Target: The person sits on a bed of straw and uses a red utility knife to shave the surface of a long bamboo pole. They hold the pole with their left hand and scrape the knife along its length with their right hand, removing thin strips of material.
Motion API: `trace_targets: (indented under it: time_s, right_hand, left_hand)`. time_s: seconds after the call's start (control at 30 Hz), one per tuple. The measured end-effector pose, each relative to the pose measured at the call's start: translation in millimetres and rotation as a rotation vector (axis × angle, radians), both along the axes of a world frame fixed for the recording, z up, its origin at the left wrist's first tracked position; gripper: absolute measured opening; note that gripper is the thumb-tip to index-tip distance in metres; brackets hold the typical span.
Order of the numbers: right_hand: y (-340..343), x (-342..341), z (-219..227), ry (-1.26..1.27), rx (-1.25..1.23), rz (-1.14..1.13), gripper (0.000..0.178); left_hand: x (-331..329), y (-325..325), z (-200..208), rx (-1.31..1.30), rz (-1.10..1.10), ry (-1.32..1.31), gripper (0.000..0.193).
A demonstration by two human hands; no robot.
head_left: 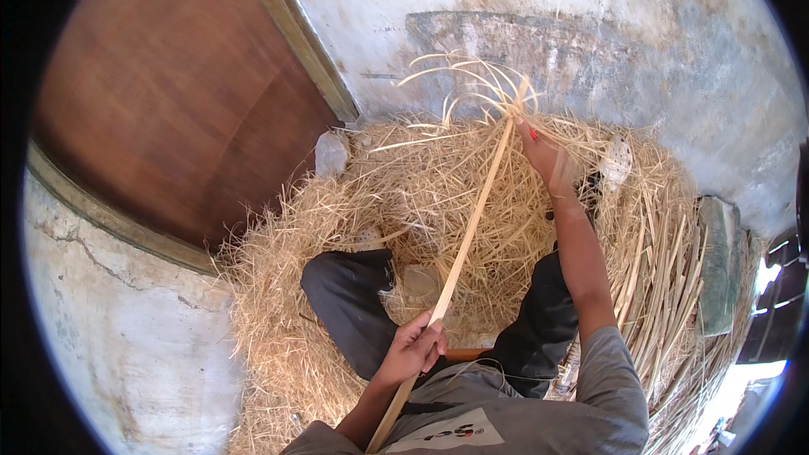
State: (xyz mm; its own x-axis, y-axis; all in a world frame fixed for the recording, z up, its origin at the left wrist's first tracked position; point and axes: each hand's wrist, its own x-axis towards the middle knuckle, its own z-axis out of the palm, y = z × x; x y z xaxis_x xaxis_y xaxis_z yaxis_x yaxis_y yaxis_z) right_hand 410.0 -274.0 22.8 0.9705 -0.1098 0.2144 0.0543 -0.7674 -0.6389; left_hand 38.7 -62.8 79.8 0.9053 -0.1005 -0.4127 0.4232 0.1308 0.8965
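Note:
A long, pale bamboo strip [472,227] runs slantwise from beside my body up to the far side. My left hand [413,350] is closed round its lower part, near my lap. At the strip's far end, thin curled shavings [489,88] fan out in front of the wall. My right hand [542,154], with the arm stretched out, is closed there beside the strip. A small red piece [533,132], perhaps a tool's handle, shows at its fingers; the rest is hidden in the grip. The right wrist is slightly blurred.
A thick heap of straw-like shavings [286,312] surrounds my bent legs. Many thin split sticks [653,270] lie to the right, next to a greenish stone block [718,265]. Beyond stand a stained wall [581,25] and a brown door [185,76]; a pale stone [332,153] sits by the door frame.

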Motion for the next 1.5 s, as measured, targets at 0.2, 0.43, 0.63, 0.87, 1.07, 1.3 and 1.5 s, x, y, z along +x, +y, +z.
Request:
trace_targets:
  time_s: [0.2,0.43,0.63,0.87,1.07,1.3,1.5]
  right_hand:
    - [43.2,-97.4,36.1,0.052,-0.171,0.497,0.071]
    - [82.3,-138.9,9.2,-0.26,-0.173,0.757,0.071]
    - [84.9,-131.2,4.1,-0.226,-0.159,0.673,0.07]
    - [84.1,-125.5,1.8,-0.283,-0.212,0.721,0.068]
    - [67.7,-52.7,-26.1,-0.184,-0.076,0.375,0.068]
    - [49.8,-47.5,-4.1,-0.067,-0.013,0.307,0.075]
    - [77.0,-139.4,3.8,-0.205,-0.139,0.754,0.063]
  left_hand:
    - [20.8,19.5,3.0,0.031,0.114,-0.077,0.034]
    - [22.0,22.8,13.3,0.084,0.118,-0.142,0.034]
    - [23.2,22.7,18.6,0.137,0.118,-0.137,0.034]
    - [20.3,18.9,20.7,0.192,0.087,-0.148,0.032]
    - [-1.1,7.2,18.5,0.167,0.005,-0.074,0.033]
    - [0.0,8.6,12.6,0.067,0.029,-0.053,0.032]
    - [16.4,20.9,24.3,0.074,0.107,-0.112,0.032]
